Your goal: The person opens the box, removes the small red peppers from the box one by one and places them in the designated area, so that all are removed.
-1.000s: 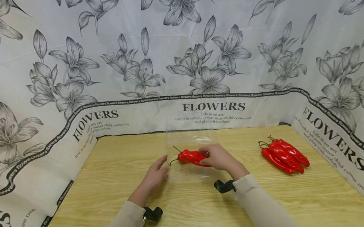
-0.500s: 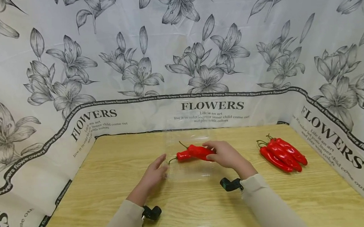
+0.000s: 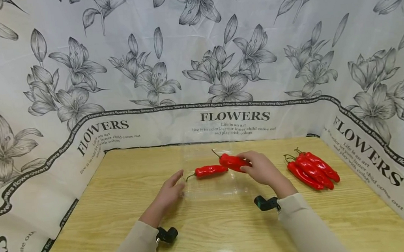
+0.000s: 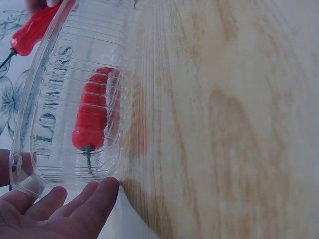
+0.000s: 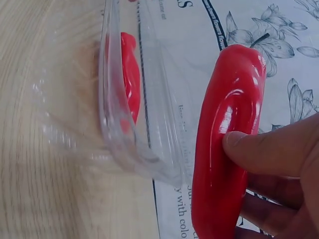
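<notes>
In the head view, my right hand [image 3: 262, 168] holds a red pepper [image 3: 231, 161] tilted over the right part of a clear plastic box [image 3: 207, 193]. The right wrist view shows the thumb pressed on the pepper's side [image 5: 214, 149], with the other fingers behind it. A second red pepper [image 3: 210, 171] lies inside the box, its green stem to the left. At the box's left end is my left hand [image 3: 169, 190]. Its outstretched fingers [image 4: 102, 204] touch the end wall in the left wrist view.
Several red peppers [image 3: 312, 169] lie in a pile on the right of the wooden table [image 3: 203, 236]. The box's transparent lid stands up at the back and is hard to see. Flower-printed cloth [image 3: 148, 75] walls the back and sides.
My right hand has moved right with its pepper, away from above the pepper in the box, which shows fully now. My left hand stays at the box's left end.
</notes>
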### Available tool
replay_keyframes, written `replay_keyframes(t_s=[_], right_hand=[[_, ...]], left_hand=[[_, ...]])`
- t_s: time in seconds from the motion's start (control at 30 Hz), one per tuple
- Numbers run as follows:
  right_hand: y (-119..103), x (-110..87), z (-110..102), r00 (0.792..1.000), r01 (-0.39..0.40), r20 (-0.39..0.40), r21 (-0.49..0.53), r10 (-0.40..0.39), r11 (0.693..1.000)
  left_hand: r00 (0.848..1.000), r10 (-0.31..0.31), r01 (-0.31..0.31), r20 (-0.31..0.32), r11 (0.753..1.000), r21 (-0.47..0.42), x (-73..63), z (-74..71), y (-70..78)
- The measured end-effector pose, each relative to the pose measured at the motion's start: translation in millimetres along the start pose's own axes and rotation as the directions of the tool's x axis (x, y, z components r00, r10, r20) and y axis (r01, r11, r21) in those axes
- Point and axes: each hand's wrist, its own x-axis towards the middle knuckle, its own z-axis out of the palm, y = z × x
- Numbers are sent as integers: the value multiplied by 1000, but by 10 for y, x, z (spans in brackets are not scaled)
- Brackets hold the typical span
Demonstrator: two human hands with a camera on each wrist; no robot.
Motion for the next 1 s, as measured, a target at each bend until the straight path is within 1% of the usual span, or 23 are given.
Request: replay_keyframes(t_s=[0.1, 0.27, 0.43, 0.63, 1.0], right_hand=[[55, -23, -38, 1000, -3, -19, -9, 3, 1000], [149, -66, -100, 999, -33, -38, -19, 33, 999], [260, -135, -161, 998, -57, -40, -43, 55, 997], [391, -238, -268, 994, -105, -28, -34, 104, 994], [600, -392, -460, 990, -134, -54, -61, 131, 989]], left_hand=[[1000, -5, 4, -1, 1000, -7, 8, -5, -4], [1000, -3, 3, -10, 1000, -1, 4, -12, 16], [1000, 0, 0, -7, 1000, -1, -4, -13, 20], [1000, 0, 0, 2, 1000, -5, -4, -14, 8], [1000, -6, 6, -10, 1000, 0, 14, -2, -1]])
